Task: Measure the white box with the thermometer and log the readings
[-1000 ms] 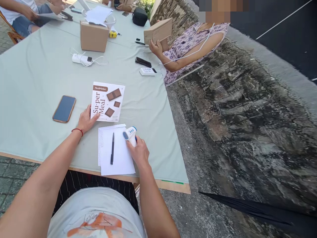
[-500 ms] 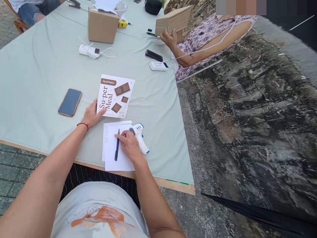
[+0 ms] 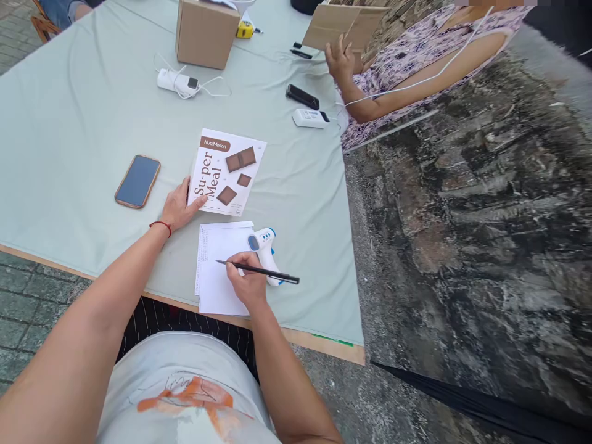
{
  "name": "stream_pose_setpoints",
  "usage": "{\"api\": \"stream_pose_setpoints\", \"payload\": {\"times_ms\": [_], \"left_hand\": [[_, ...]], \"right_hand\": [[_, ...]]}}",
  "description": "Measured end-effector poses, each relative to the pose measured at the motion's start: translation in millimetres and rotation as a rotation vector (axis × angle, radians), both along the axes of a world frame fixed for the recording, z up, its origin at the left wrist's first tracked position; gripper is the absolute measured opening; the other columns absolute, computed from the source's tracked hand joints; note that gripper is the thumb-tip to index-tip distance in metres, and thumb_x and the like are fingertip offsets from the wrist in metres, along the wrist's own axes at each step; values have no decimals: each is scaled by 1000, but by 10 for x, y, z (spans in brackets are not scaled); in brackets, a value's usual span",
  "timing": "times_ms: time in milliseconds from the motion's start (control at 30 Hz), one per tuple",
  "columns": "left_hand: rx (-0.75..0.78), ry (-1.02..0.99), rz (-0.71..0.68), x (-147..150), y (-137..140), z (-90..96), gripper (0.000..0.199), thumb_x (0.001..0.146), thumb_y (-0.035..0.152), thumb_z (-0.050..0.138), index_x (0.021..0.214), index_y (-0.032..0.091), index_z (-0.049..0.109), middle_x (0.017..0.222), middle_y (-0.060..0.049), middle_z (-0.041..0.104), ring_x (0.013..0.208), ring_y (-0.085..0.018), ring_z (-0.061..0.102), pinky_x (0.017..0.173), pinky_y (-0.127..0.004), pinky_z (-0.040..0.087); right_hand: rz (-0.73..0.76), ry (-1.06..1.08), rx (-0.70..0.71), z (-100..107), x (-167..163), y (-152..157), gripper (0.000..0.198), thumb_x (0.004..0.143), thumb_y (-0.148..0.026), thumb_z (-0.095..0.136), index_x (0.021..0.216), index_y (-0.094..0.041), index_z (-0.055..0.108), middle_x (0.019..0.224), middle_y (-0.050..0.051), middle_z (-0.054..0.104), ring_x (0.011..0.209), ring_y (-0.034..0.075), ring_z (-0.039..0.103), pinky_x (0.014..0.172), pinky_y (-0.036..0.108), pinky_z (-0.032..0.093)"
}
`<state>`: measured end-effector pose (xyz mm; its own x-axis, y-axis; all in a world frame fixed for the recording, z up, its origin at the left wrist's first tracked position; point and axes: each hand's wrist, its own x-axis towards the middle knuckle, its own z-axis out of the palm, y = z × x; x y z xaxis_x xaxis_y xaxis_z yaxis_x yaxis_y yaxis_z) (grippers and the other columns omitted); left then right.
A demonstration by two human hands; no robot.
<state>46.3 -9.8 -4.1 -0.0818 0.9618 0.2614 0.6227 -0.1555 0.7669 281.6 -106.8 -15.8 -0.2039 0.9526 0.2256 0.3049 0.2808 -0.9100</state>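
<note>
My left hand (image 3: 182, 205) grips the lower left corner of a white box (image 3: 217, 185) printed "NutriMotion Su-per Meal" with brown squares, thumb on its front. In my right hand (image 3: 248, 280) is a black pen (image 3: 272, 273), held in a writing grip with its tip to the left, over white paper sheets (image 3: 217, 290). Whether the tip touches the paper, I cannot tell. Beside the right hand, partly behind it and the pen, lies a white and blue infrared thermometer (image 3: 264, 242). A smartphone (image 3: 137, 181) in a brown case lies left of my left hand.
A cardboard box (image 3: 203, 37), a yellow tape measure (image 3: 245, 29) and a white device with a cable (image 3: 173, 82) stand farther back. A black device (image 3: 302, 97) and a white one (image 3: 309, 118) lie near the right edge. Another person (image 3: 407, 68) there holds cardboard (image 3: 340, 28).
The pen, lying on the paper before, is now in my right hand, which has turned into a writing grip. My left hand stays on the box. The view has shifted slightly.
</note>
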Motion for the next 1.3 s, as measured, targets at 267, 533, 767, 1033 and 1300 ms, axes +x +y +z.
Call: {"api": "stream_pose_setpoints", "payload": {"times_ms": [267,533,767,1033,1300], "left_hand": [[29,9,-12,2,3,-13,61,89,65,45,128,19,49,118,-13,68,105,-31,64,89,-45,49],[33,9,-9,4,19,-48,63,89,67,45,129,18,49,120,-14,67,105,-31,64,90,-45,49],[18,-6,-8,13,14,-42,64,88,66,46,130,17,49,121,-15,67,107,-33,63,92,-48,49],[13,-13,-8,16,7,-31,65,87,67,46,130,18,48,123,-14,66,108,-32,63,93,-47,48],[17,-1,-7,14,4,-18,64,88,67,45,130,19,48,121,-14,67,107,-32,63,91,-46,48]], "right_hand": [[-191,130,-202,-155,-363,-210,9,71,-30,59,72,-22,62,62,-2,60,57,13,52,56,28,45],[-136,77,-202,-138,-353,-219,12,73,-33,57,70,-22,61,61,-3,60,57,13,52,58,29,45],[-111,18,-179,-141,-348,-223,11,74,-33,57,71,-23,60,61,-3,60,56,13,52,59,29,45],[-105,-2,-165,-113,-345,-217,11,74,-33,55,69,-23,59,60,-3,59,55,13,51,58,29,45],[-125,14,-184,-90,-353,-223,11,73,-32,55,68,-23,58,60,-3,59,55,13,51,57,28,44]]}}
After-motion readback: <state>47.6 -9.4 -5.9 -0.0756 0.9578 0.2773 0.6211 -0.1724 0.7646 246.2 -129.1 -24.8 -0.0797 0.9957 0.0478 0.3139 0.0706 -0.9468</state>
